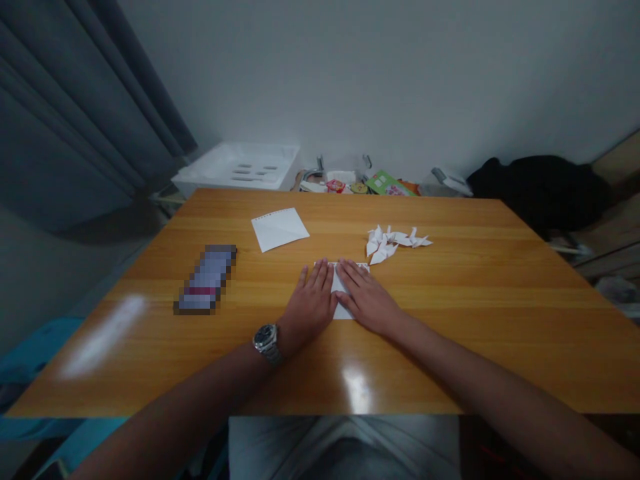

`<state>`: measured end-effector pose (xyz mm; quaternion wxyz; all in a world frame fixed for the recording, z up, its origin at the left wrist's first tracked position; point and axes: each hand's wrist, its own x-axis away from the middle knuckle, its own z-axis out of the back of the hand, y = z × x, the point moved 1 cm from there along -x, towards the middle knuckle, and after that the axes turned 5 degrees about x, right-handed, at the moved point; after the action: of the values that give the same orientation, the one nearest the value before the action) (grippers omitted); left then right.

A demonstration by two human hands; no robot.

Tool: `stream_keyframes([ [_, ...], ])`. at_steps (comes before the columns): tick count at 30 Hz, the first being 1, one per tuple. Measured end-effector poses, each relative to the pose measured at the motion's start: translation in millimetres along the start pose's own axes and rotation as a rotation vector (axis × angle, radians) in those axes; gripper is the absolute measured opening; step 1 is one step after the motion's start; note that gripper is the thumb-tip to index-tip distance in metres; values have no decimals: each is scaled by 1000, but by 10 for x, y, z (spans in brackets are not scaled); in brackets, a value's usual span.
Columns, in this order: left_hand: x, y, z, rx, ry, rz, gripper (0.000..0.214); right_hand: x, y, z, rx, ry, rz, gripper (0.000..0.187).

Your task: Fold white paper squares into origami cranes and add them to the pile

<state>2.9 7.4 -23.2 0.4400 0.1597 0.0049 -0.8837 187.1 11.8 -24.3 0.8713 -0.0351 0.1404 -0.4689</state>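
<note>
A white sheet of paper (343, 311) lies flat on the wooden table, mostly covered by my two hands. My left hand (314, 299) rests palm down on its left part, fingers stretched out, with a metal watch on the wrist. On the right part lies my right hand (367, 297), flat too, its fingers pointing away from me. The thumbs meet or nearly meet over the middle of the paper. A strip of its far edge shows beyond my fingertips. Just beyond my right hand sit several folded white paper cranes (384, 245) in a cluster.
Another white sheet (280, 229) with a perforated edge lies at the far left of the wooden table (480, 280). A pixelated phone-like object (206, 279) is at the left. Behind the table are a white plastic tray (240, 160), assorted packets (336, 186) and a black cloth-like heap (540, 193).
</note>
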Motion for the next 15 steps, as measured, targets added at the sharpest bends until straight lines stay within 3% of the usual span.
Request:
stream_keyframes([
  [15,17,-26,69,11,-51,15,57,132,150,-12,37,-18,-74,70],
])
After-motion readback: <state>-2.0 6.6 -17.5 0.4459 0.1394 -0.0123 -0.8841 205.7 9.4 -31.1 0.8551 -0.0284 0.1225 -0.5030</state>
